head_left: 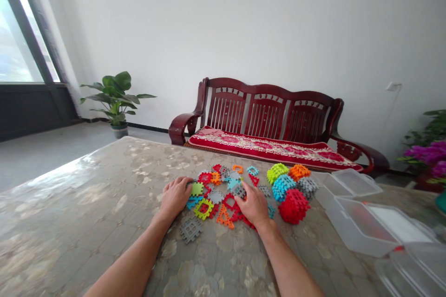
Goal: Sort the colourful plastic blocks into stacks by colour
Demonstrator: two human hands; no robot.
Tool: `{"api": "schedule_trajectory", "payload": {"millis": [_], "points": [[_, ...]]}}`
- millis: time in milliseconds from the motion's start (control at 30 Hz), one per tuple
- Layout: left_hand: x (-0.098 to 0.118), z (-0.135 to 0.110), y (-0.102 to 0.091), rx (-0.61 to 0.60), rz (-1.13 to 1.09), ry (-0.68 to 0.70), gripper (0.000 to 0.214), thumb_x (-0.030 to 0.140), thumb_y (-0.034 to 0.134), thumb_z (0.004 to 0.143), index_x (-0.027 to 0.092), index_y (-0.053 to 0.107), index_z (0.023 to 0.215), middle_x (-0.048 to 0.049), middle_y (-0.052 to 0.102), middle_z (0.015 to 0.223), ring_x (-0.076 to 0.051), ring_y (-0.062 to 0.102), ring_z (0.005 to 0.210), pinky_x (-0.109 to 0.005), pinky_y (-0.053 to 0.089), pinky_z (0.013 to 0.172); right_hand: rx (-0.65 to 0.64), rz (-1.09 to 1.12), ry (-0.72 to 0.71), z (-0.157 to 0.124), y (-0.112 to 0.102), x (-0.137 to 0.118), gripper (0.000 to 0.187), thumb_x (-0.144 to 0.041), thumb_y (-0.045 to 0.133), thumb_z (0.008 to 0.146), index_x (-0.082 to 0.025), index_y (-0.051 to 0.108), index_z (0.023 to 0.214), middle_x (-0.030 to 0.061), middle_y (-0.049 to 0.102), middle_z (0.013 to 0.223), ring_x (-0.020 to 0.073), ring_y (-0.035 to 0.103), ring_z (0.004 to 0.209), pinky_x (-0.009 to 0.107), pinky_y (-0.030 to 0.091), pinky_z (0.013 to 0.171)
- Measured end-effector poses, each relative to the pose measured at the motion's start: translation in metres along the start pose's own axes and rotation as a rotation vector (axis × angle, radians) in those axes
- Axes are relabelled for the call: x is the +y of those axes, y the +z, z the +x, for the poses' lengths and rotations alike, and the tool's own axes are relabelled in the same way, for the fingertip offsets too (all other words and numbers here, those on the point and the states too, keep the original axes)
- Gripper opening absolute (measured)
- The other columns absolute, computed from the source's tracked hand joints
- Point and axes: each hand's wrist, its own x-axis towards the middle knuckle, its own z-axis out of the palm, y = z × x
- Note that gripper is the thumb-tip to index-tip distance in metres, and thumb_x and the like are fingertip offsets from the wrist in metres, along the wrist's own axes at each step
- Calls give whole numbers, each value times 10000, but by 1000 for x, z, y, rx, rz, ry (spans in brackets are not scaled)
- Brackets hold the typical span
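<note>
1. Head view: pinching, it seems, a grey lattice piece (239, 190) between thumb and index finger of the right hand (256, 205); lying ahead and left of that palm, nearer to it than to the left hand (177, 195); roughly square, without a clear long axis.
2. With the left hand, resting palm-down at the edge of a lime-green piece (197, 189); cannot tell whether gripping.
3. Around: plastic-looking, toothed, windowed shapes, an orange triangle (225, 217), a knobbly red stack (294, 206), translucent boxes (365, 243), a sheeny, floral-patterned tablecloth (114, 222).
</note>
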Motion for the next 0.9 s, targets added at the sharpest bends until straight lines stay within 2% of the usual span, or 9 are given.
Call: {"api": "schedule_trajectory", "payload": {"millis": [267,467,567,767,900], "points": [[0,1,0,4,7,4,406,323,372,936,293,666,1215,-48,637,1327,-235,551,1260,-397,362,1087,-2,-13,13,0,-3,-2,576,-435,681,804,-213,595,1329,109,694,1222,274,607,1144,368,433,983],[1,0,0,15,18,3,411,332,360,935,292,665,1207,-46,636,1327,-245,559,1256,-406,381,1081,1,-18,10,1,-1,-2,492,-379,641,829,-222,619,1295,90,711,1187,257,621,1105,340,429,971],[1,0,-1,8,26,2,414,335,352,938,289,655,1217,-44,629,1337,-245,556,1261,-410,382,1083,9,-42,36,0,-1,-2,509,-384,636,838,-216,606,1318,100,711,1177,248,632,1087,331,432,963],[1,0,-2,0,29,6,418,329,351,939,278,658,1219,-56,637,1325,-257,558,1258,-432,379,1084,58,-54,45,-2,-1,-2,564,-343,637,848,-174,556,1380,125,687,1233,257,612,1141,340,425,997],[1,0,-1,5,26,15,415,329,349,944,276,660,1212,-57,642,1318,-256,561,1253,-428,385,1076,81,-51,70,-1,-1,1,508,-293,616,863,-166,580,1353,126,657,1298,261,590,1184,350,418,1011]]}}
